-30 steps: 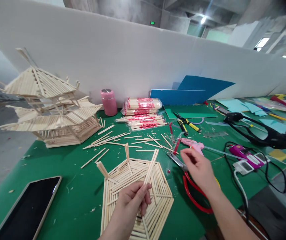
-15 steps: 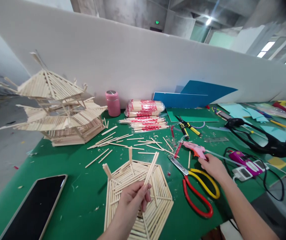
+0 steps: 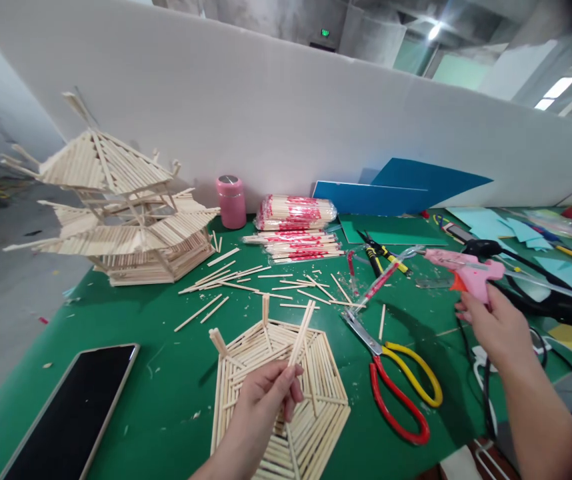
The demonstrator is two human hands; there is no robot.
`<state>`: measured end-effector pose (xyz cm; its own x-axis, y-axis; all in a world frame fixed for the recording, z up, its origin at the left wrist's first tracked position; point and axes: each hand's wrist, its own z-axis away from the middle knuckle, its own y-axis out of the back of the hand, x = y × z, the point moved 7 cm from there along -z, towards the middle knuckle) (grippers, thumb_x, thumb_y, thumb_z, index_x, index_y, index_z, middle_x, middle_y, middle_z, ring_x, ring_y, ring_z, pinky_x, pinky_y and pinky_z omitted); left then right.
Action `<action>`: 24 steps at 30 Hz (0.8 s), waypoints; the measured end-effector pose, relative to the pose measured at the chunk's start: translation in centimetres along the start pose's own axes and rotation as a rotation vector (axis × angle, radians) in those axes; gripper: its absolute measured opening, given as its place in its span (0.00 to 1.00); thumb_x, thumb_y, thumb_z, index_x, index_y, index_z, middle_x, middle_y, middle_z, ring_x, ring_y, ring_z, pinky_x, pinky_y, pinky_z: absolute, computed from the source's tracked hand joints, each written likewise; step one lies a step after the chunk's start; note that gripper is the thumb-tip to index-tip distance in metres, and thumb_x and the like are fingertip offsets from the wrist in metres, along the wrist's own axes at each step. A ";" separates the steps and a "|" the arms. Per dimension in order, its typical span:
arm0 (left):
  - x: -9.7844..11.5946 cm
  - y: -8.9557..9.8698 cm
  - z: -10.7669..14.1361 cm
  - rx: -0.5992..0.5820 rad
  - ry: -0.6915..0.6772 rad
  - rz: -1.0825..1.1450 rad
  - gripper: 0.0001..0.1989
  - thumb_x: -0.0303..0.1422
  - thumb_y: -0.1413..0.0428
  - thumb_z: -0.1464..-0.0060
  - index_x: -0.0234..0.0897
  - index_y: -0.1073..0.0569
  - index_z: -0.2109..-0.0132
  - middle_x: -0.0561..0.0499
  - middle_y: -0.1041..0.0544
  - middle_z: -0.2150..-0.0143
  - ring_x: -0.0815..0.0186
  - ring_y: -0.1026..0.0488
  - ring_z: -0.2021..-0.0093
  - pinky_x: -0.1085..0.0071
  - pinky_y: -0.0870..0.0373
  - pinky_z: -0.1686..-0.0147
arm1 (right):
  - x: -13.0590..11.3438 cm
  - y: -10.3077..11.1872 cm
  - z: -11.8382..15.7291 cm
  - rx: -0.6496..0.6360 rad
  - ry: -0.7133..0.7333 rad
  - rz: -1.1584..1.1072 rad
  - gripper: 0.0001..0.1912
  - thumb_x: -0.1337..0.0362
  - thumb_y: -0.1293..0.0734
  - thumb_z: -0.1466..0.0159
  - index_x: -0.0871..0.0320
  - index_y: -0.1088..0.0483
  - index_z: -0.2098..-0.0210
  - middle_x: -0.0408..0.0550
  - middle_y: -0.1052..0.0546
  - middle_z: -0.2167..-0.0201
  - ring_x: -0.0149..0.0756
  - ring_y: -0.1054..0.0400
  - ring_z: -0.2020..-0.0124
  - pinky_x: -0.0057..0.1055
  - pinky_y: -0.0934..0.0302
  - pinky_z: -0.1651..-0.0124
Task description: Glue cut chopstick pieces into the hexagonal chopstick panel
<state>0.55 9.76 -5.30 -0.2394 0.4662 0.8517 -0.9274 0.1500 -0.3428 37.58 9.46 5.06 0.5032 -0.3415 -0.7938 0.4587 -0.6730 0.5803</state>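
Observation:
Pinched in my left hand (image 3: 269, 400) are a few thin wooden sticks (image 3: 302, 330), their tips pointing up and away. Beneath that hand lies a flat polygonal panel (image 3: 329, 373) built of wooden sticks, with short upright stick posts (image 3: 219, 341) at two far corners; my hand hides its middle. My right hand (image 3: 496, 327) grips a pink glue gun (image 3: 473, 273) by its handle, raised above the table's right side, nozzle towards the left. A plastic wrapper strip with red print (image 3: 379, 283) hangs from the nozzle end, reaching down near the scissors (image 3: 396, 373) with red and yellow handles.
A stick-built pagoda model (image 3: 121, 220) stands at the back left, a phone (image 3: 73, 413) at front left. Loose sticks (image 3: 231, 280), packed sticks (image 3: 296, 213), a pink bottle (image 3: 231, 203) and pliers (image 3: 386, 257) lie farther back. Cables (image 3: 486, 393) run at the right.
My right hand has lifted the glue gun off the table and moved it right, drawing the wrapper strip along. My left hand keeps its place with the sticks. The view has shifted slightly.

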 end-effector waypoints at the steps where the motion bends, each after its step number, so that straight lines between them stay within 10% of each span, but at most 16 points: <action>1: 0.1 0.0 0.0 0.002 -0.004 0.004 0.12 0.38 0.43 0.55 0.30 0.27 0.71 0.53 0.31 0.81 0.76 0.41 0.84 0.79 0.48 0.84 | -0.4 -0.2 0.1 -0.006 -0.004 -0.118 0.11 0.61 0.35 0.50 0.56 0.33 0.66 0.48 0.30 0.75 0.39 0.33 0.75 0.38 0.41 0.71; 11: 0.4 0.0 0.0 -0.003 0.011 0.055 0.12 0.37 0.44 0.53 0.31 0.26 0.70 0.54 0.31 0.81 0.77 0.41 0.84 0.79 0.48 0.83 | -4.9 3.4 -1.4 0.316 0.112 -0.659 0.13 0.73 0.38 0.50 0.54 0.32 0.65 0.43 0.29 0.71 0.23 0.37 0.81 0.30 0.42 0.76; 24: 0.1 -0.5 0.5 -0.031 0.062 0.046 0.11 0.37 0.45 0.53 0.31 0.26 0.70 0.52 0.30 0.81 0.76 0.41 0.85 0.78 0.49 0.83 | -5.7 -5.8 11.9 -0.489 0.159 -0.420 0.10 0.62 0.34 0.46 0.55 0.32 0.63 0.45 0.30 0.74 0.33 0.36 0.76 0.29 0.38 0.75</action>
<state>0.82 9.29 -4.82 -0.2625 0.5264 0.8087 -0.9061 0.1536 -0.3941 23.33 7.49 4.07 0.2939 0.0111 -0.9558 0.9000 -0.3400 0.2728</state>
